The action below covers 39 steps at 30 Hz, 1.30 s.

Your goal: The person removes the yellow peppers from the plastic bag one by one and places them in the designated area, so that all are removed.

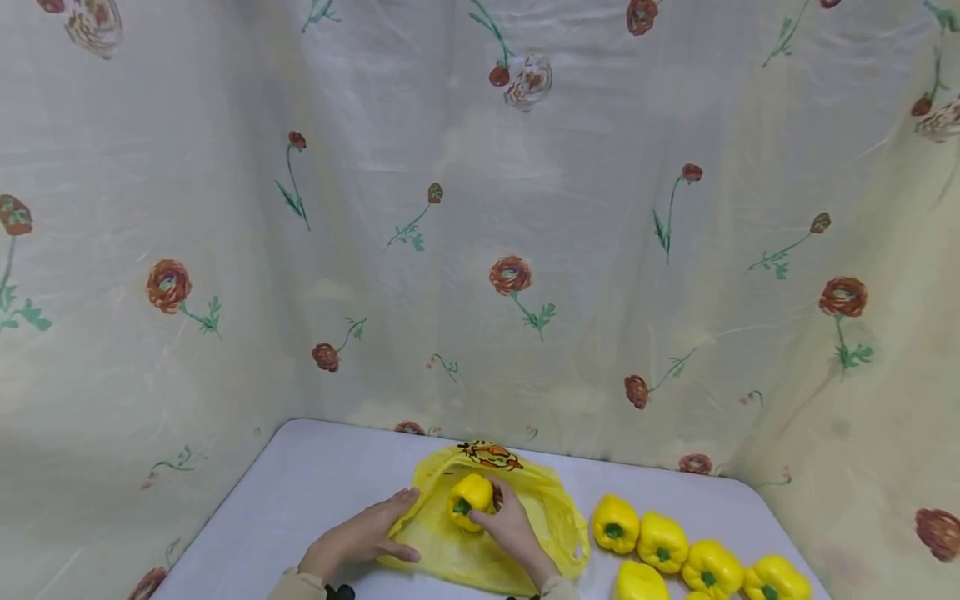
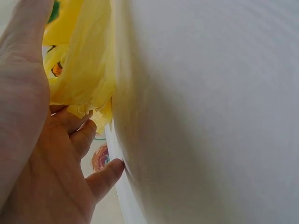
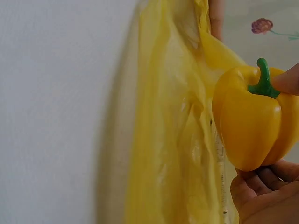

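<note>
My right hand (image 1: 512, 523) grips a yellow bell pepper (image 3: 254, 119) with a green stem, thumb near the stem and fingers round the other side. In the head view the pepper overlaps the yellow plastic bag (image 1: 420, 557), which lies spread on the table with a printed picture at its far edge. My left hand (image 1: 367, 533) is at the bag's left edge, its fingers extended and thumb apart. The left wrist view shows those fingers (image 2: 83, 135) right at the bag's edge (image 2: 88, 88), partly behind it.
To the right of the bag, several more yellow peppers (image 1: 662, 542) lie grouped on the white table (image 1: 330, 458), some cut off by the frame's bottom. A flower-printed curtain (image 1: 465, 333) hangs behind the table and along both sides.
</note>
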Available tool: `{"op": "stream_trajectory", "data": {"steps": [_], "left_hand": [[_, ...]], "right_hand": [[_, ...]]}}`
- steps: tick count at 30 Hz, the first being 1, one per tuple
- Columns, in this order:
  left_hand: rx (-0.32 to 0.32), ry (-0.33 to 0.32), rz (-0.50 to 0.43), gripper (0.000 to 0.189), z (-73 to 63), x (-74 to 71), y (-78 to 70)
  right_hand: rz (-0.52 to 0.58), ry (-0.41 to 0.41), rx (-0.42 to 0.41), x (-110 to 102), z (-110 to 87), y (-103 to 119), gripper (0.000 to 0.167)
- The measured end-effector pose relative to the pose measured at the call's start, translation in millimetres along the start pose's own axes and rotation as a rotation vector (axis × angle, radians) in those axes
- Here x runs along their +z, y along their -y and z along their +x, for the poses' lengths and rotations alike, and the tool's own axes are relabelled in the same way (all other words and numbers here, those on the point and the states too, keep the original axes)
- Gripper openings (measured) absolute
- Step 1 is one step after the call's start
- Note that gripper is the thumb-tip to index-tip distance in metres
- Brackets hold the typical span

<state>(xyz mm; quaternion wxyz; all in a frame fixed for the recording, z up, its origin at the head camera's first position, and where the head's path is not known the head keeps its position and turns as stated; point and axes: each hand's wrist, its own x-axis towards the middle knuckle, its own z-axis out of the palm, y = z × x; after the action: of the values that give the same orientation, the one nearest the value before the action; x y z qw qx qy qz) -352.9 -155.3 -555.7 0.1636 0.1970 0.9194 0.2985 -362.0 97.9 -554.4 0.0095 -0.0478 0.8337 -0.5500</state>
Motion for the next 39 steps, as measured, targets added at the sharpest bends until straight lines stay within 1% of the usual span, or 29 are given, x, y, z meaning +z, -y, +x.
{"op": "stream_trajectory", "data": {"steps": [5,7,16,23,31,39], "left_hand": [[-0.002,-0.003,0.0,0.106,0.1,-0.1,-0.3],[-0.004,-0.002,-0.002,0.107,-0.2,0.1,-0.7],[-0.016,-0.005,0.003,0.109,-0.8,-0.3,-4.6],[-0.016,-0.01,0.014,0.108,-1.3,0.9,-5.2],[0.0,-0.01,0.025,0.108,-1.0,1.5,-4.5],[0.007,-0.004,0.032,0.107,-0.6,0.8,-3.3]], "right_hand": [[0.031,0.009,-0.059,-5,-8.6,7,0.074],[0.038,0.013,-0.07,-6,-12.3,10,0.074],[0.055,0.037,-0.058,-12,-24.6,26,0.075],[0.061,0.064,-0.058,-17,-35.3,31,0.075],[0.076,0.101,-0.067,-27,-51.0,38,0.076],[0.092,0.121,-0.082,-38,-67.3,40,0.075]]}}
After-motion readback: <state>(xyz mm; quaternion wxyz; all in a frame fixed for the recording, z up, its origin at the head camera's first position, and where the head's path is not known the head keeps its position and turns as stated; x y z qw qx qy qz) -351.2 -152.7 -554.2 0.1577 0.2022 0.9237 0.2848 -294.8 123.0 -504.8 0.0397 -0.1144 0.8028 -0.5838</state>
